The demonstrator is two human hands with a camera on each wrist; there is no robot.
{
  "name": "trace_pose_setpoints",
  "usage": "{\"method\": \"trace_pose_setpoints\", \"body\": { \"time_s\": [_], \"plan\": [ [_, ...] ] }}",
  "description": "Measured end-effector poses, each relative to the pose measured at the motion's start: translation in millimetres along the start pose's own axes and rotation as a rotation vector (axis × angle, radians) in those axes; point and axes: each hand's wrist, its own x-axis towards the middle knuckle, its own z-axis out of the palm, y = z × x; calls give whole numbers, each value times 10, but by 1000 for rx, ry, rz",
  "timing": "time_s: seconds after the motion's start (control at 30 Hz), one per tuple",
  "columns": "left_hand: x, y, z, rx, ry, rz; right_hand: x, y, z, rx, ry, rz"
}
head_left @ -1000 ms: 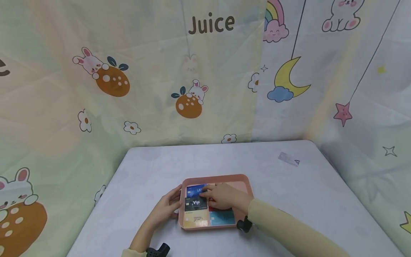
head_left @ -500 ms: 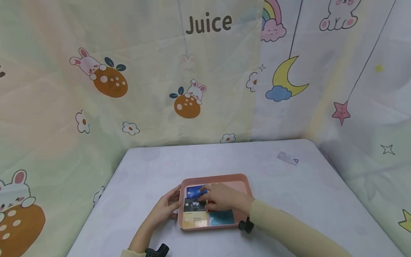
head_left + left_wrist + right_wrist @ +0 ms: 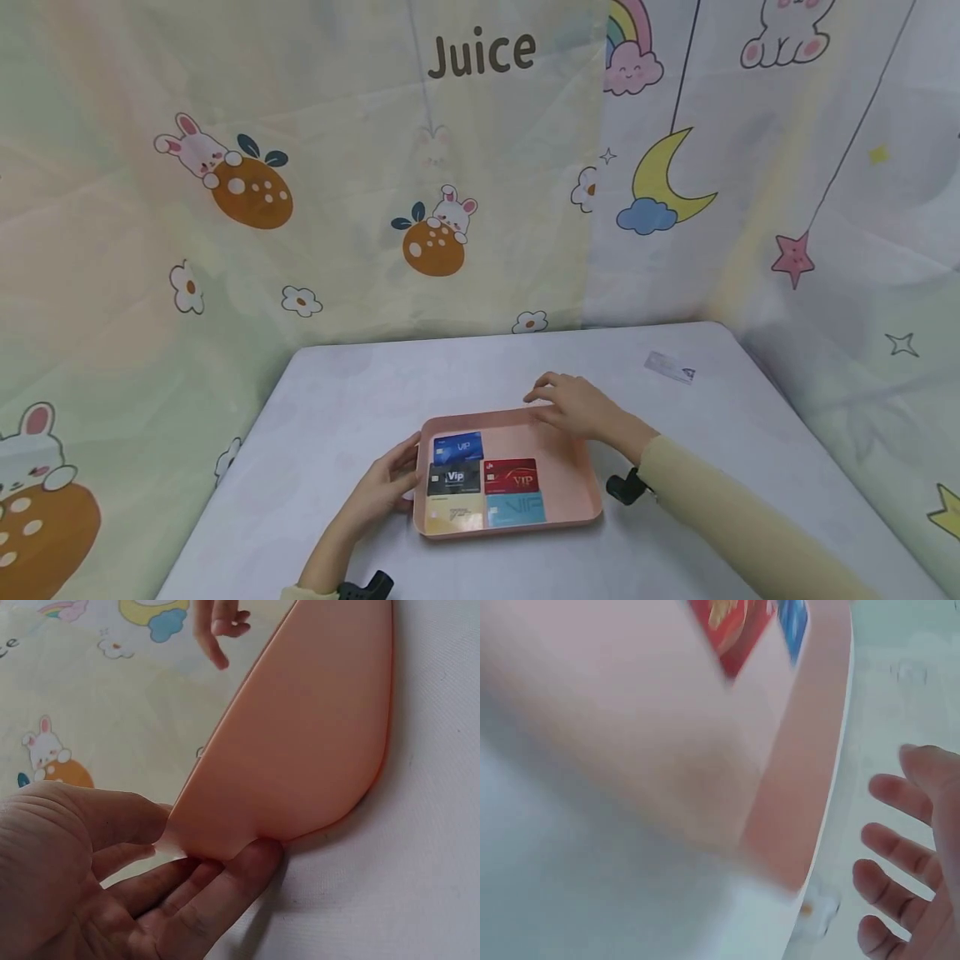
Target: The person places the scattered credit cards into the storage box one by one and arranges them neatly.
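Note:
A pink tray [image 3: 572,479] lies on the white table, with several VIP cards inside. A blue card [image 3: 458,447], a black card [image 3: 453,477] and a gold card [image 3: 455,514] form its left column. Beside them are a red card [image 3: 512,477] and a light blue card [image 3: 515,509]. My left hand [image 3: 390,486] grips the tray's left edge; in the left wrist view its thumb is at the rim and its fingertips touch the outer wall. Over the tray's far right edge hovers my right hand [image 3: 581,408], fingers spread and loosely bent, holding nothing.
A clear strip with small print [image 3: 670,367] lies at the back right of the table [image 3: 390,379]. Printed cloth walls [image 3: 337,208] rise behind and beside the table.
My right hand has left the cards and moved up and right to the tray's far edge, uncovering the red card. The left hand keeps its place on the tray.

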Motion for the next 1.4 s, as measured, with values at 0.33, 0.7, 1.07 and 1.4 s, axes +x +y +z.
{"method": "trace_pose_setpoints", "body": {
  "time_s": [0.33,0.7,1.07,1.4],
  "plan": [
    [-13,-30,-25,-14,-13,-12,-303,1026,-108,-27,161,155],
    [-18,-37,-22,-22,-28,-7,-787,1771,-98,45,86,493],
    [-1,13,-6,38,-35,4,-991,2103,-10,-65,84,528],
    [30,12,-9,79,-36,23,-946,2082,-179,74,79,583]
  ]
}}
